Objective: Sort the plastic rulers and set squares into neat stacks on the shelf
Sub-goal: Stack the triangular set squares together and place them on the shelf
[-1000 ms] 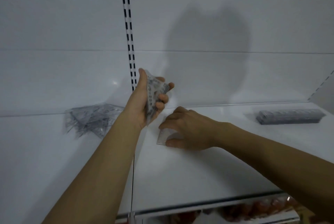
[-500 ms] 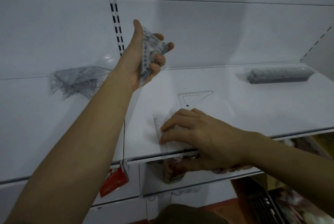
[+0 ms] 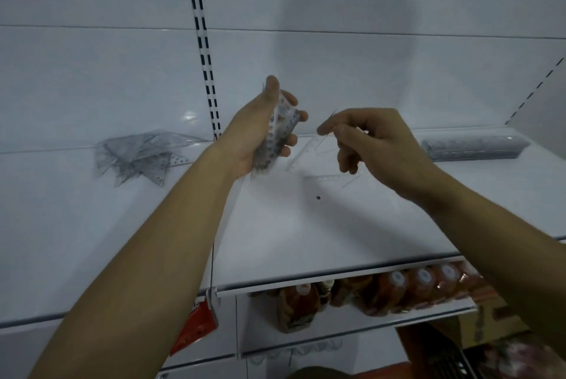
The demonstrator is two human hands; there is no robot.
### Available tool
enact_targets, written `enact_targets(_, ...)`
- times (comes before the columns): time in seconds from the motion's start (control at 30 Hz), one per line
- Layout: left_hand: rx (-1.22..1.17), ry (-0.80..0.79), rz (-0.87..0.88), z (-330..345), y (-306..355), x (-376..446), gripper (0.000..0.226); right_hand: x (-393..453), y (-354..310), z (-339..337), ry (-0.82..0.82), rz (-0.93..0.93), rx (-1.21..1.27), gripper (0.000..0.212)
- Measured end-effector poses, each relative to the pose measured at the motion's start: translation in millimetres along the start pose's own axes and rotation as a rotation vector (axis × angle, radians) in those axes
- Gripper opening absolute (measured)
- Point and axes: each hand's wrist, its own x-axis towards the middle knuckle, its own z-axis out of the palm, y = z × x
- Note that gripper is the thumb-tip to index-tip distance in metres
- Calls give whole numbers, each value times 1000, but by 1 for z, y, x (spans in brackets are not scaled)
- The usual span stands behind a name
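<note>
Dim bluish light; head shadow on back panel (image 3: 349, 41); soft focus; edges bowed

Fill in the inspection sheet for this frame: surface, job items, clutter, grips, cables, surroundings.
Surface: white shelf, one dark speck.
Job's things: loose set squares pile at left; neat ruler stack at right; clear pieces lying mid-shelf.
Clutter: nothing seen.
Grips: left hand holds a bundle of set squares; right hand pinches one thin clear piece.
Cables: nothing seen.
Surroundings: bottles on the shelf below; red tag.
</note>
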Motion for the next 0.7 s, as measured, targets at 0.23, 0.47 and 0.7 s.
enact_targets(0.23,580,79,514,11,-18,1,30,35,4,7,31,112,-61,22)
enact_targets(0.47,888,258,853,2,-22,9,46,49,8,11,59,176,99,19)
enact_targets(0.7,974,123,762,6,-28,10,63,47,9,14,-86,267,533,35)
